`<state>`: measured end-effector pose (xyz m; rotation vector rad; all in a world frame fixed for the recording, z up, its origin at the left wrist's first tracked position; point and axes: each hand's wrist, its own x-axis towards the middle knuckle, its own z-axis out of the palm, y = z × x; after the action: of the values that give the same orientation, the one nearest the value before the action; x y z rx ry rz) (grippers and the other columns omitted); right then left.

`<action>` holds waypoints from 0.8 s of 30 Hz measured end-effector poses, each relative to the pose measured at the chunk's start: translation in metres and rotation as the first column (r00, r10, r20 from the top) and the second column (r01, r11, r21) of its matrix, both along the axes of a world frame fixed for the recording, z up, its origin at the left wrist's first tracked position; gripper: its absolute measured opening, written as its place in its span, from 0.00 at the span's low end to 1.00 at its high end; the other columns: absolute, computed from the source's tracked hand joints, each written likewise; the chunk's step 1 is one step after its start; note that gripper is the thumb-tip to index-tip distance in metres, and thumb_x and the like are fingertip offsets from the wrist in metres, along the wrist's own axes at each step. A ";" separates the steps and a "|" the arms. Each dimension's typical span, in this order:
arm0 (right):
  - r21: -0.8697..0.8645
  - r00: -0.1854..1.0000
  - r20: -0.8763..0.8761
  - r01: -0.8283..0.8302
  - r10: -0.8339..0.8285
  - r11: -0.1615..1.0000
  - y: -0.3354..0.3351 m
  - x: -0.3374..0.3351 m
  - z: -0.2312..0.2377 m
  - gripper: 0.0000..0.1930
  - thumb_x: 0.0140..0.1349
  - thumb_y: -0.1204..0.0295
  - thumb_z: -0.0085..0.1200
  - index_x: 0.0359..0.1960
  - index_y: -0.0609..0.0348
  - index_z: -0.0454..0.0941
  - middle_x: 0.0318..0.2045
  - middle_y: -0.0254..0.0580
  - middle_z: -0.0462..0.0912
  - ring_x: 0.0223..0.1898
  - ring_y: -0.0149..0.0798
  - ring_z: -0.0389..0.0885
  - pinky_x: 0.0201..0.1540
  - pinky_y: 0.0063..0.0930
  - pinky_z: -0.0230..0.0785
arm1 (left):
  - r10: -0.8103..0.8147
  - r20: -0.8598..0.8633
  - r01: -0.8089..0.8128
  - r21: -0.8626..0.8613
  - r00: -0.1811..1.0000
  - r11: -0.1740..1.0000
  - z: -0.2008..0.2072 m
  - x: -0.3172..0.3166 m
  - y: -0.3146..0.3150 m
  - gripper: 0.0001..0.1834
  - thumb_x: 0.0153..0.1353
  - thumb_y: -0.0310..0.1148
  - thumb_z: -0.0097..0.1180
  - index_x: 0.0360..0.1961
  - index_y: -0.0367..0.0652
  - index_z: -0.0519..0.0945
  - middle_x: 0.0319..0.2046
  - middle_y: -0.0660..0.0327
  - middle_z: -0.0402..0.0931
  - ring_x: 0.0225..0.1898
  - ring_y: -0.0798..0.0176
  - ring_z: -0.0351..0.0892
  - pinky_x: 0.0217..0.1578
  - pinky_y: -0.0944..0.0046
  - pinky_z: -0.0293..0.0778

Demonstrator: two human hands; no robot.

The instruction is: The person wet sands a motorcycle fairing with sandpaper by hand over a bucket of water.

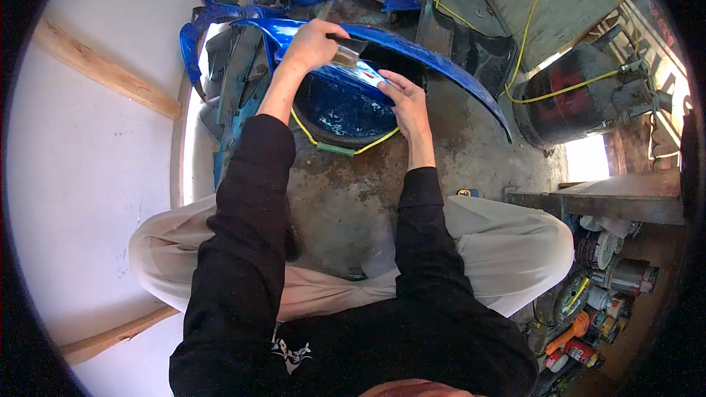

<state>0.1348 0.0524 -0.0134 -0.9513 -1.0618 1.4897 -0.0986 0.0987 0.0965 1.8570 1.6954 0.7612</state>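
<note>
Just beneath the left hand (pixel 310 45) — fingers wrapped round a brownish pad (pixel 343 53) — lies the glossy blue panel (pixel 426 54), long axis arcing rightward past the right hand (pixel 408 103), which pinches its near edge, closer to that long tip. Below both, a dark basin (pixel 368 138): whitish flecks inside, any liquid unclear.

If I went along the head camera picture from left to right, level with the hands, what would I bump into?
White wall → left hand → the dark piece it holds → right hand → big dark tank.
</note>
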 end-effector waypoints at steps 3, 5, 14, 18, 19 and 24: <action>-0.015 0.997 -0.072 -0.040 0.039 0.999 0.002 0.003 -0.001 0.18 0.72 0.69 0.62 0.58 0.67 0.84 0.48 0.42 0.89 0.44 0.30 0.85 0.49 0.23 0.74 | 0.027 -0.002 -0.027 0.151 1.000 0.988 -0.018 -0.020 -0.008 0.23 0.58 0.20 0.49 0.51 0.41 0.89 0.38 0.49 0.89 0.35 0.55 0.90 0.41 0.58 0.84; -0.009 0.988 -0.142 -0.070 0.068 0.998 0.004 0.000 -0.004 0.17 0.74 0.68 0.59 0.58 0.66 0.84 0.47 0.41 0.89 0.44 0.30 0.85 0.47 0.23 0.74 | 0.014 -0.079 0.007 0.267 0.997 0.964 -0.036 -0.034 -0.018 0.26 0.59 0.21 0.51 0.58 0.45 0.86 0.45 0.45 0.88 0.46 0.46 0.89 0.53 0.55 0.81; -0.036 0.986 -0.168 -0.004 -0.002 0.999 0.007 -0.001 -0.008 0.22 0.80 0.58 0.50 0.58 0.65 0.84 0.50 0.47 0.88 0.45 0.33 0.84 0.48 0.27 0.75 | 0.099 -0.255 -0.079 0.086 0.962 0.993 -0.078 0.006 -0.081 0.52 0.55 0.26 0.56 0.82 0.67 0.55 0.33 0.37 0.85 0.37 0.31 0.85 0.47 0.35 0.80; -0.081 0.995 -0.100 -0.002 -0.006 0.997 0.005 0.004 -0.003 0.30 0.82 0.50 0.42 0.62 0.69 0.80 0.57 0.54 0.84 0.55 0.42 0.83 0.59 0.36 0.77 | -0.152 -0.284 0.195 0.130 0.947 0.972 -0.083 0.055 -0.103 0.50 0.57 0.26 0.58 0.80 0.70 0.58 0.32 0.38 0.85 0.36 0.33 0.87 0.41 0.35 0.82; -0.083 0.999 -0.044 0.012 -0.016 0.996 0.005 0.004 -0.002 0.33 0.82 0.47 0.40 0.61 0.69 0.80 0.57 0.56 0.83 0.56 0.43 0.83 0.59 0.38 0.77 | -0.149 -0.284 0.193 0.131 0.947 0.972 -0.083 0.056 -0.102 0.50 0.57 0.26 0.58 0.80 0.70 0.58 0.32 0.38 0.85 0.36 0.33 0.87 0.41 0.35 0.82; -0.094 0.977 -0.213 -0.001 -0.019 0.996 0.004 0.002 -0.002 0.38 0.81 0.41 0.37 0.59 0.68 0.82 0.53 0.53 0.86 0.51 0.38 0.83 0.55 0.32 0.75 | 0.134 -0.321 -0.062 0.224 0.938 0.973 -0.081 0.044 -0.092 0.50 0.57 0.27 0.60 0.82 0.63 0.56 0.29 0.40 0.85 0.33 0.34 0.87 0.38 0.36 0.83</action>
<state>0.1364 0.0563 -0.0151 -0.8375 -0.8374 1.6065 -0.0542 0.0065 0.0159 2.1601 1.9966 0.7190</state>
